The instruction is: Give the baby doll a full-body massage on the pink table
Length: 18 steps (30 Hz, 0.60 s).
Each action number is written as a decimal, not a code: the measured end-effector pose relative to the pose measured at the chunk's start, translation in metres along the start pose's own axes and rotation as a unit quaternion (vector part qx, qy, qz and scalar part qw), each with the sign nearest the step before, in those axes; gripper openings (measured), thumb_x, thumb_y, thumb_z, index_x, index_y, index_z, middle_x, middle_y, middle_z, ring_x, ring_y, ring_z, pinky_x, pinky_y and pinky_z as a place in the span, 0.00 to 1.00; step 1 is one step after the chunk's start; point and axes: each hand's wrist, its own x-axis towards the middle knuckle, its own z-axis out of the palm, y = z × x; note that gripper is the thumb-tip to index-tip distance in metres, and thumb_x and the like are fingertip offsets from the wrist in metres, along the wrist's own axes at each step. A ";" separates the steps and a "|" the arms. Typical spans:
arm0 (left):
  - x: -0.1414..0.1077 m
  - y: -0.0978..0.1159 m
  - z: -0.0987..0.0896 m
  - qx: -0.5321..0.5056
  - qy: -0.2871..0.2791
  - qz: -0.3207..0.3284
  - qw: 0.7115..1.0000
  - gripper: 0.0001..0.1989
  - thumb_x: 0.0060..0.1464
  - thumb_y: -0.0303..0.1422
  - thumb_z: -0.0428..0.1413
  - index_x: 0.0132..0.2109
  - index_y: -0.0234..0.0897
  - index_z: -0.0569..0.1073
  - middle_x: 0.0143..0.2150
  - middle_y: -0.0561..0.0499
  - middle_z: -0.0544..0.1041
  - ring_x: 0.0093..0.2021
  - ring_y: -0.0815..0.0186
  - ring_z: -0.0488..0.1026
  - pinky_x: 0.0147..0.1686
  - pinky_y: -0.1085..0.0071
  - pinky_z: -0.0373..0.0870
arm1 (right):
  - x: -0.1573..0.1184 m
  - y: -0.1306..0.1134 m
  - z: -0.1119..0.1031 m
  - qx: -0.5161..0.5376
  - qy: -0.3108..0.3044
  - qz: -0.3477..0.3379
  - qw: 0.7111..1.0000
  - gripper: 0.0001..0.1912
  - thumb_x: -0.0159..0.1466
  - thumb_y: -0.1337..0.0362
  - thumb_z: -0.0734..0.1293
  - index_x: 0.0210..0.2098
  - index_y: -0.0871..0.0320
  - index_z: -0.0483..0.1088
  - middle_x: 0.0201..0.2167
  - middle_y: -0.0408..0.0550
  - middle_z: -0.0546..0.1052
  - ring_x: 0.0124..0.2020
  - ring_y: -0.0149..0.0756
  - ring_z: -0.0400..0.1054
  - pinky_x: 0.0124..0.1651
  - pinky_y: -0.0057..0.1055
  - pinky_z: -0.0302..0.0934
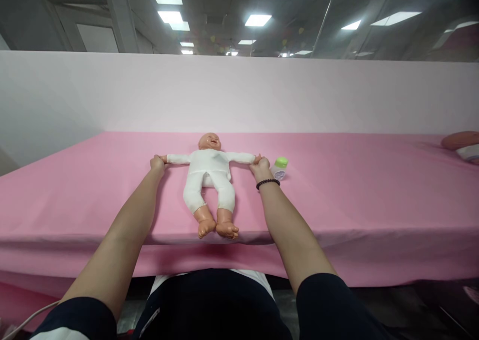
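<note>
A baby doll (209, 168) with a white cloth body lies on its back, head toward the wall, feet near the front edge of the pink-covered table (355, 190). Its arms are stretched straight out to both sides. My left hand (157, 162) is closed on the doll's hand at the left. On the other side, my right hand (260, 166) has its fingers closed round the doll's other hand. Just right of my right hand stands a small clear bottle (279, 168) with a green cap. A dark beaded band circles my right wrist.
A low white wall (239, 90) runs along the table's back, with glass above it. Part of another doll (461, 140) lies at the far right edge. A pale cable (35, 314) shows at the lower left.
</note>
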 end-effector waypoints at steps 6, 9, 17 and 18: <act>-0.001 0.003 0.001 -0.008 0.001 -0.001 1.000 0.11 0.70 0.36 0.52 0.43 0.33 0.75 0.38 0.45 0.78 0.40 0.58 0.79 0.38 0.63 0.80 | -0.001 -0.002 0.000 0.016 0.034 0.026 0.999 0.14 0.74 0.58 0.67 0.52 0.61 0.71 0.44 0.48 0.76 0.36 0.31 0.73 0.36 0.29 0.72; 0.001 0.001 0.000 -0.003 0.005 -0.003 1.000 0.12 0.69 0.38 0.55 0.47 0.32 0.75 0.43 0.46 0.78 0.40 0.63 0.78 0.41 0.64 0.79 | -0.002 -0.002 0.001 0.018 0.037 0.031 0.999 0.13 0.74 0.59 0.68 0.51 0.61 0.71 0.42 0.47 0.76 0.34 0.30 0.72 0.34 0.27 0.71; 0.003 -0.001 0.000 -0.007 -0.005 -0.016 1.000 0.17 0.70 0.43 0.54 0.52 0.32 0.75 0.46 0.45 0.78 0.41 0.64 0.78 0.41 0.64 0.79 | -0.007 -0.002 0.004 0.047 0.060 0.032 0.997 0.12 0.74 0.59 0.68 0.50 0.62 0.72 0.39 0.45 0.75 0.31 0.28 0.71 0.31 0.25 0.70; 0.002 -0.001 0.000 -0.012 -0.008 -0.016 1.000 0.17 0.70 0.43 0.54 0.52 0.32 0.74 0.46 0.45 0.78 0.41 0.64 0.78 0.40 0.64 0.79 | -0.008 -0.003 0.004 0.049 0.062 0.031 0.996 0.11 0.74 0.59 0.67 0.50 0.62 0.72 0.39 0.45 0.75 0.31 0.27 0.70 0.31 0.25 0.70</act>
